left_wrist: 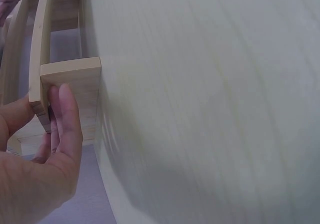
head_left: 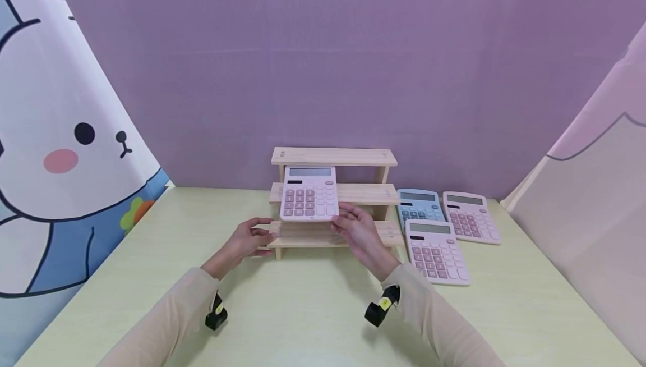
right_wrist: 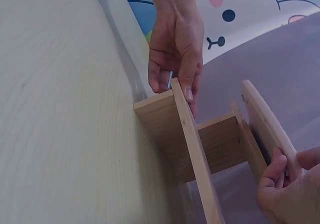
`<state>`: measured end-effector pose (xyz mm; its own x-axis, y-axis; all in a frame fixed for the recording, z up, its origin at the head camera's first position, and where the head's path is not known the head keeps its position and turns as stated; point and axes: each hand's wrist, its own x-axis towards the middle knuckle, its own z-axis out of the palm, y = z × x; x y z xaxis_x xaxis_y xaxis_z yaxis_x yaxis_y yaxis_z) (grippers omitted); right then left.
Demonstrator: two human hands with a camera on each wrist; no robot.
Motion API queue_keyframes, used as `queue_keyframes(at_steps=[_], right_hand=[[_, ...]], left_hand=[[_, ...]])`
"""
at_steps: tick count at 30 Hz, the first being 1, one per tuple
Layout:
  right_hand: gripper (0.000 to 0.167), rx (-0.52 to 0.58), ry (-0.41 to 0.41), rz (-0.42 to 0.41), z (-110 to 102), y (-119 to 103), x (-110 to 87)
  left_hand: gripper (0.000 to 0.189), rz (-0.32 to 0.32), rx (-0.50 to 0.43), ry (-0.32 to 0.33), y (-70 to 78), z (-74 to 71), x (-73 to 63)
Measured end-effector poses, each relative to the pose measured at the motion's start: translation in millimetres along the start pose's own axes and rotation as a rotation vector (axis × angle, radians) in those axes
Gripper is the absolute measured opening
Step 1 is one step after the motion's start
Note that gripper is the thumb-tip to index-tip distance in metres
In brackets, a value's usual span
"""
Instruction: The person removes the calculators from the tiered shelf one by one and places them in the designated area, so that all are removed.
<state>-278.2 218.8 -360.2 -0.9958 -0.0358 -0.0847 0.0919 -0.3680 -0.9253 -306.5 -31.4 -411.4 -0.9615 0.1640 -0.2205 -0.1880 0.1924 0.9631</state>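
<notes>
A three-tier wooden shelf (head_left: 328,235) stands toward the back of the table, its steps rising away from me. My left hand (head_left: 247,238) grips the left end of its lowest board, thumb on top and fingers beneath, as the left wrist view shows. Between thumb and fingers, my right hand (head_left: 359,235) pinches the lower right corner of a pink calculator (head_left: 310,193). That calculator is tilted back with its keys toward me, overlapping the middle board in the head view. In the right wrist view its edge (right_wrist: 270,121) shows near the middle board.
Right of the shelf lie a blue calculator (head_left: 421,204) and two more pink ones, a front one (head_left: 437,252) overlapping the blue one and another (head_left: 471,218) farther right. A purple cloth (head_left: 323,64) hangs behind the table, with a cartoon-printed cloth (head_left: 60,198) at left.
</notes>
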Motion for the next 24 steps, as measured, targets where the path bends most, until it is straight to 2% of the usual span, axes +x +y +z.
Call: queue_keyframes(at_steps=[17,24], right_hand=[[0.043,0.008,-0.009,-0.005,-2.4,-0.8,-6.9],[0.043,0.001,-0.001,-0.001,-3.5,-0.1,-8.2]], left_hand=[[0.055,0.013,-0.005,-0.020,0.7,-1.0,-2.8],[0.055,0.011,-0.014,-0.009,0.6,0.0,-2.0]])
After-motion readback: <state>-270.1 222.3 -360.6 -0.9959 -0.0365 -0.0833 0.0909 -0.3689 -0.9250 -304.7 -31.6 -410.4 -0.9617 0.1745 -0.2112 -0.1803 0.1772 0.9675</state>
